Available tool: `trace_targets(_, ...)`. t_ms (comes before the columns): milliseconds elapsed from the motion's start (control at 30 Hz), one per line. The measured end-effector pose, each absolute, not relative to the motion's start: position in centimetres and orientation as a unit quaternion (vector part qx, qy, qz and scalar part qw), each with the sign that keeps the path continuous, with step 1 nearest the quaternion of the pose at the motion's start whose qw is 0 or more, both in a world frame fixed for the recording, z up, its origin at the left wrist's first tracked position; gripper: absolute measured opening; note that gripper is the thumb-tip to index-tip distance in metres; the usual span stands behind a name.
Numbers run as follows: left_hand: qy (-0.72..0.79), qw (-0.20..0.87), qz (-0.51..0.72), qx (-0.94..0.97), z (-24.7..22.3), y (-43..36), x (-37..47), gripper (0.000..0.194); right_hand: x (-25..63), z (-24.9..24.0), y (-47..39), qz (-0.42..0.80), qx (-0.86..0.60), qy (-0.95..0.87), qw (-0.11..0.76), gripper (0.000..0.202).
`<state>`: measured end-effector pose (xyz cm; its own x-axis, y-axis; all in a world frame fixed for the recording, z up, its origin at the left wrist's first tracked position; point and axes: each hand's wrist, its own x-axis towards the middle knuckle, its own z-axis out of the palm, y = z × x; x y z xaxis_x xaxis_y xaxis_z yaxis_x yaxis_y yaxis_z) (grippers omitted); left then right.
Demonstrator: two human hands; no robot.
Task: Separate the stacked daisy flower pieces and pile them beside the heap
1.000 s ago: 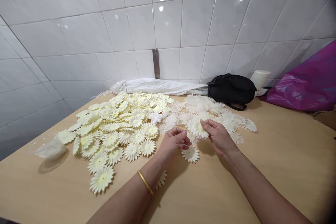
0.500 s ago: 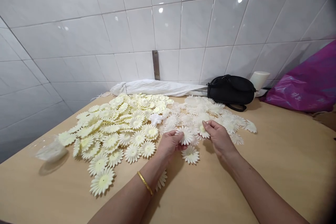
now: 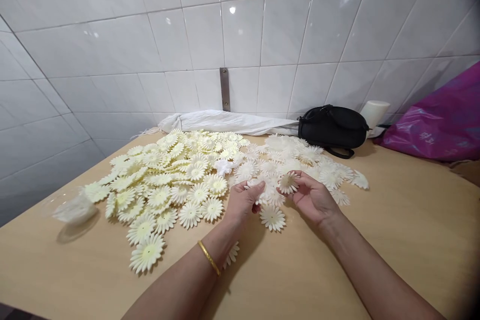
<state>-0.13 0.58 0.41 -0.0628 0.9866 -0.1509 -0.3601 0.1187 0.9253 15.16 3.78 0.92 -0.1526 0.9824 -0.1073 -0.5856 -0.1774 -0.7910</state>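
Observation:
My left hand (image 3: 243,204), with a gold bangle on its wrist, pinches a white petal piece (image 3: 259,191) between thumb and fingers. Just right of it, my right hand (image 3: 309,197) holds a daisy-shaped flower (image 3: 288,183) tilted up by its edge. One white flower (image 3: 272,217) lies on the table below and between the hands. Pale yellow flowers (image 3: 159,197) are heaped to the left, and thin white flower pieces (image 3: 279,152) spread behind both hands. Part of another flower (image 3: 231,255) shows beside my left wrist.
On the wooden table (image 3: 405,240), a clear plastic bag (image 3: 77,210) lies at the left. Along the tiled wall are a white cloth (image 3: 228,122), a black case (image 3: 333,127), a white cylinder (image 3: 375,112) and a purple bag (image 3: 435,122).
My right hand has lifted its flower and tilted it, moving slightly left. The piece in my left hand has turned and is more hidden by the thumb. The view has shifted slightly.

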Motion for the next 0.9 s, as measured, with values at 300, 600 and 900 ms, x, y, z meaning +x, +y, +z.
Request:
trace_targets(300,0.474,0.560,0.556,0.391,1.0,0.0,0.3,0.043,14.2,1.9,2.4,0.664,-0.368,-0.366,0.539,0.010)
trace_targets(600,0.439,0.561,0.577,0.400,-0.1,0.2,0.1,0.037,14.5,0.9,3.4,0.670,-0.353,-0.341,0.556,0.014)
trace_targets(900,0.434,0.539,0.578,0.433,0.0,0.1,0.3,0.033,14.1,2.1,2.4,0.607,-0.377,-0.473,0.516,0.019)
